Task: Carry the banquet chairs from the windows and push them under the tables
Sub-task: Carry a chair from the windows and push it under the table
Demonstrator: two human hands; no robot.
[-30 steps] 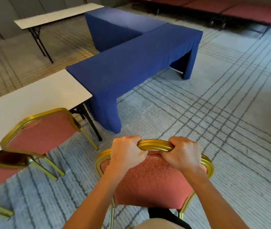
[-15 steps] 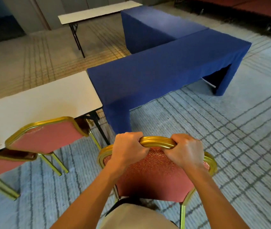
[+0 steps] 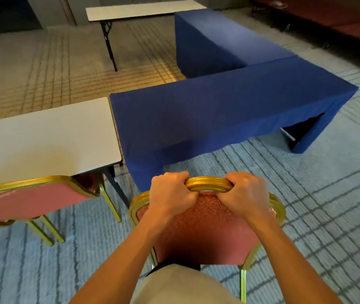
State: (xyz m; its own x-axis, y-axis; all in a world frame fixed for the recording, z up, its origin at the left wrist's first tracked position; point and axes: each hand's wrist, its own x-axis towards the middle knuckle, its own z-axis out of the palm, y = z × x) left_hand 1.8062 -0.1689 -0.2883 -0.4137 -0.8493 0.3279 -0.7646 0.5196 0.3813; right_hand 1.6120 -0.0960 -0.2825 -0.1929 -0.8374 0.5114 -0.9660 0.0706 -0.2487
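A banquet chair [image 3: 207,229] with a gold frame and red patterned back stands right in front of me. My left hand [image 3: 171,193] and my right hand [image 3: 245,194] both grip the top rail of its back, fingers curled over the gold frame. Its seat is hidden behind the back. Just beyond it is the near end of a table covered in blue cloth [image 3: 218,110]. To the left, a second red chair [image 3: 27,199] is pushed partly under a bare white folding table [image 3: 43,137].
A second blue-draped table [image 3: 216,40] joins the first at a right angle. Another white folding table [image 3: 139,8] stands at the back. A red platform [image 3: 339,23] runs along the far right. Striped carpet spreads open to the right.
The chair and I have come closer to the blue table, which now fills more of the view. The view has turned left. Both hands keep the same grip.
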